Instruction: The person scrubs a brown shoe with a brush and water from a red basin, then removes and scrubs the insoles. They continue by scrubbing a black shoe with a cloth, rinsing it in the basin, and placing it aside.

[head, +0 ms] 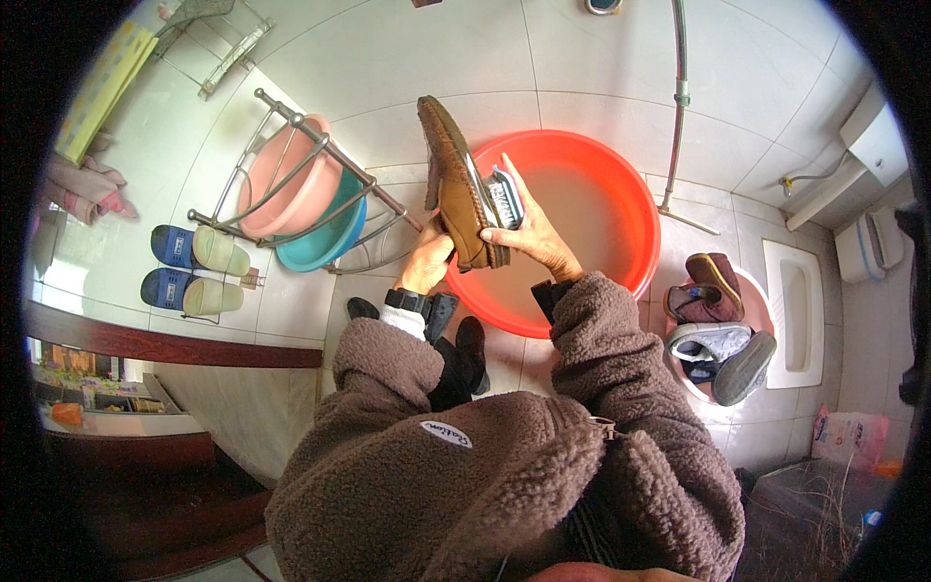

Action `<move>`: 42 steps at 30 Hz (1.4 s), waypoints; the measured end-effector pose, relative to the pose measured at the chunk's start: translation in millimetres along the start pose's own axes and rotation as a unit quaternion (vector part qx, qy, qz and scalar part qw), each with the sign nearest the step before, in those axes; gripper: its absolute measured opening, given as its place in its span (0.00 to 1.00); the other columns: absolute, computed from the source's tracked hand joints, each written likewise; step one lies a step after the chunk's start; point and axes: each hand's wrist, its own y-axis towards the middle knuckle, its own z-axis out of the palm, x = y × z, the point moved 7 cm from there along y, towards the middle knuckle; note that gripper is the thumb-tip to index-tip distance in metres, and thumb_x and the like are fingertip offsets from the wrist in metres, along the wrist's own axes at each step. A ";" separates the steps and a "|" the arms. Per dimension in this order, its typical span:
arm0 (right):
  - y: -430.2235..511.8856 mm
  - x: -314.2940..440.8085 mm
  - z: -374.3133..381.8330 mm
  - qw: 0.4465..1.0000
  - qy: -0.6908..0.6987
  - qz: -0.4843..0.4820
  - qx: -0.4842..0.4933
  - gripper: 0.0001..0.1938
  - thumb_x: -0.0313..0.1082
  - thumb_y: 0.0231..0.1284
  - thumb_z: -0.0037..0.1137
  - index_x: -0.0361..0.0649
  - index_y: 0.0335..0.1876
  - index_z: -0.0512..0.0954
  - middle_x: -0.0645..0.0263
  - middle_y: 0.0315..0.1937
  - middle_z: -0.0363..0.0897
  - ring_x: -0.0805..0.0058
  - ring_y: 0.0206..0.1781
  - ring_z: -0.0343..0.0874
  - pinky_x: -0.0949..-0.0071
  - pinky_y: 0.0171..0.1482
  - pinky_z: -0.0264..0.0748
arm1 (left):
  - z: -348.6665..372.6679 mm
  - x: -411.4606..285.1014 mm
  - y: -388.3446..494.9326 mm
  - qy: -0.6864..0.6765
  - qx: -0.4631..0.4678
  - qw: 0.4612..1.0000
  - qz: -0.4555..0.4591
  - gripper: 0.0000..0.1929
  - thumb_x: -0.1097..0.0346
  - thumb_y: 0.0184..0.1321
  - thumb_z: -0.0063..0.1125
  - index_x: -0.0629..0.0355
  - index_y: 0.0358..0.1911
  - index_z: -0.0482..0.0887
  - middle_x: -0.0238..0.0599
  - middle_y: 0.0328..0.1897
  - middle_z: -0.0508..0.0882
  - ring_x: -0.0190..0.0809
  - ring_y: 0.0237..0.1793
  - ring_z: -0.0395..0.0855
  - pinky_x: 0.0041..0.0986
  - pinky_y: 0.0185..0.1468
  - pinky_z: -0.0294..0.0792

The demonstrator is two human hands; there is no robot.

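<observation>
My left hand [428, 254] grips a brown leather shoe [460, 204] near its heel, with the toe pointing up and away from me. The shoe is tilted on its side, its sole facing right. In my right hand [542, 233] is a scrub brush [504, 198] with a blue back, its pale bristles against or very near the sole edge. My right thumb reaches to the shoe's heel. Both hands are over the left part of a large red plastic basin [644, 211], which holds cloudy greyish water [582, 218].
On the right, a pink basin [764, 298] holds several shoes [716, 331], beside a white squat toilet [796, 313]. To the left, a metal rack [291, 120] holds a pink basin [291, 189] and a blue basin [320, 244]. Slippers [193, 269] hang on the tiled wall. A metal pipe [676, 131] stands behind.
</observation>
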 end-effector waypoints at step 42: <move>7.9 -72.3 -20.3 0.933 0.335 0.080 -0.103 0.29 0.42 0.67 0.58 0.38 0.69 0.63 0.61 0.56 0.76 0.70 0.55 0.80 0.66 0.56 0.79 | -174.7 -138.7 -130.3 0.169 -0.418 0.877 0.165 0.15 0.61 0.61 0.67 0.52 0.49 0.80 0.25 0.38 0.83 0.29 0.29 0.78 0.22 0.25 0.67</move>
